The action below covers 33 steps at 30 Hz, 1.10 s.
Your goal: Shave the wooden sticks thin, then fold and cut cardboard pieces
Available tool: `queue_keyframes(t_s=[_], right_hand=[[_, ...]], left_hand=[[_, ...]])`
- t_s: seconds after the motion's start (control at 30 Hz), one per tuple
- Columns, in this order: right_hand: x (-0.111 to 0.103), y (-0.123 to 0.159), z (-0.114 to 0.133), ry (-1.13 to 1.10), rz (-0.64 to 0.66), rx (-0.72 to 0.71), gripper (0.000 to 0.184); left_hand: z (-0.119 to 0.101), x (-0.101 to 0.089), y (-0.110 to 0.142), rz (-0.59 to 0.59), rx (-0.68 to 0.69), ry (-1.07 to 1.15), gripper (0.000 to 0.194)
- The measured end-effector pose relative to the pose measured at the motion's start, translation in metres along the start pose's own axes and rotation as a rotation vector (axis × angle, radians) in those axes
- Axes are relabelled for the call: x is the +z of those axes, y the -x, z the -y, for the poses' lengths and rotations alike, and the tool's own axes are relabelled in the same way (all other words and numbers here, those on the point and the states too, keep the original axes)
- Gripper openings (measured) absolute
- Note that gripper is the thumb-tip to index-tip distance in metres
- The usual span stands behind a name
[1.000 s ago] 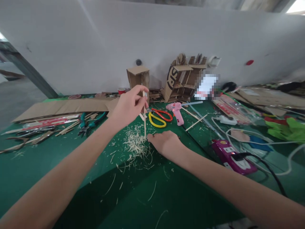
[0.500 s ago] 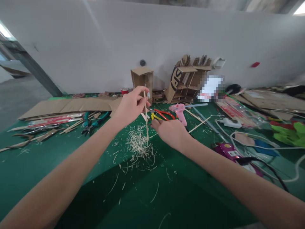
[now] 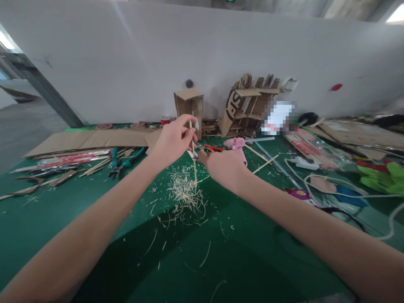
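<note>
My left hand (image 3: 176, 136) is closed in a pinch around the upper part of a thin wooden stick (image 3: 195, 172). The stick stands nearly upright, its lower end in a heap of pale curled wood shavings (image 3: 184, 189). My right hand (image 3: 222, 166) is closed, its fingertips beside the stick just below the left fingers. A small metal blade (image 3: 195, 155) shows at those fingertips against the stick; most of it is hidden by the hand. Behind the right hand lie orange-handled pliers (image 3: 213, 147), partly covered.
A pink glue gun (image 3: 236, 145) rests right of my right hand. Cardboard boxes (image 3: 188, 96) stand along the wall. Teal-handled pliers (image 3: 116, 166) and sticks lie left. At right are a purple power strip (image 3: 298, 193), white cables and green gloves (image 3: 386, 176). Loose shavings dot the green table (image 3: 252, 252).
My right hand has moved up and left, bringing the metal blade to the stick. The left hand and the stick have stayed almost in place.
</note>
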State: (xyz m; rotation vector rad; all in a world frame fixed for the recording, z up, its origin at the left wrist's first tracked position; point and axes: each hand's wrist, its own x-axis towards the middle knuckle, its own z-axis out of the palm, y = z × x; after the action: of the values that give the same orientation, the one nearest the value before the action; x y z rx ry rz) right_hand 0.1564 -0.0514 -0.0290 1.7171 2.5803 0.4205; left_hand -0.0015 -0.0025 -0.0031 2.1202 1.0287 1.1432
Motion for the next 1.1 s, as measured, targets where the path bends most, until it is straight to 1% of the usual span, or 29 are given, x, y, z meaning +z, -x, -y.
queue_keyframes(t_s=[0.07,0.27,0.37,0.5,0.6,0.77,0.9,1.0,1.1], right_hand=[[0.000,0.000,0.001,-0.018,0.008,-0.001,0.046],[0.001,0.002,0.004,0.054,0.050,-0.014,0.047],[0.010,0.006,0.007,0.052,0.041,-0.039,0.043],[0.028,0.015,0.011,0.042,0.040,-0.087,0.034],[0.037,0.022,0.013,0.023,0.022,-0.092,0.033],[0.035,0.028,0.016,-0.016,0.085,-0.105,0.037],[0.031,0.031,0.021,0.003,0.131,-0.090,0.037],[0.034,0.033,0.024,0.006,0.152,-0.090,0.037],[0.041,0.034,0.026,0.004,0.161,-0.120,0.037]], left_hand=[[-0.001,0.000,0.000,0.005,0.004,0.004,0.023],[-0.001,-0.001,0.001,0.024,-0.001,0.010,0.025],[0.000,-0.001,0.001,0.023,-0.002,0.019,0.023],[0.001,-0.001,0.000,0.032,-0.011,0.034,0.022],[0.000,0.000,0.000,0.039,-0.007,0.029,0.022],[-0.002,0.002,0.000,0.035,0.012,0.014,0.023],[-0.001,0.002,0.000,0.034,0.003,0.025,0.024],[-0.002,0.002,0.000,0.028,-0.001,0.032,0.024],[-0.004,0.002,0.001,0.019,0.014,0.014,0.024]])
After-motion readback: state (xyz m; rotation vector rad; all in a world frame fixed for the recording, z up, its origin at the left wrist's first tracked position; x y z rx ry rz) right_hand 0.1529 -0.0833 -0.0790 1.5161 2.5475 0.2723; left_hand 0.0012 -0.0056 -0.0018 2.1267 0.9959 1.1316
